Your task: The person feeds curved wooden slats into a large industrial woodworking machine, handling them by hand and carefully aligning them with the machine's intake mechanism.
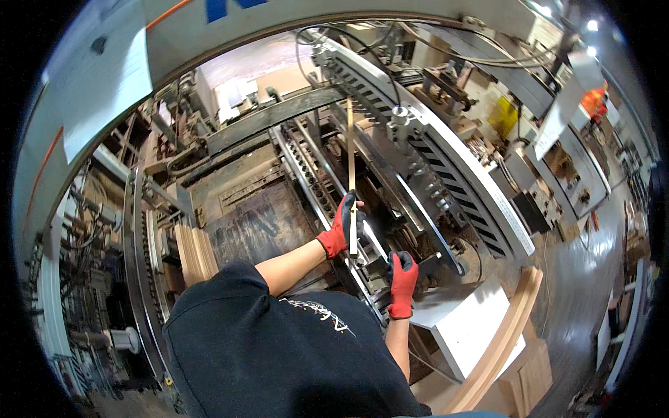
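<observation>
One thin wooden strip (pixel 351 157) ran toward twelve o'clock from my left hand (pixel 341 224), closed around it. My right hand (pixel 402 282) curled near half past four; I couldn't tell its contents. One wooden stack (pixel 195 254) stood at nine, one wooden bundle (pixel 503 338) at four.

Striped beam (pixel 453 188): diagonal black bars on pale grey. Left of it, left hand (pixel 343 224): red glove, black over the fingers. Right hand (pixel 402 284), just below-left of beam: same red/black. Wood strip (pixel 351 164) left of beam: plain pale tan. Shirt (pixel 272 348) below-left of beam: black, white scrawly print. Below beam: white panel (pixel 474 320), curved boards (pixel 498 341) banded tan and brown. Above beam: grey frame (pixel 306 8), blue mark; yellow sheet (pixel 503 116) to its upper right. Farther right, orange patch (pixel 594 102), possibly clothing, blurry from where I'm standing.
</observation>
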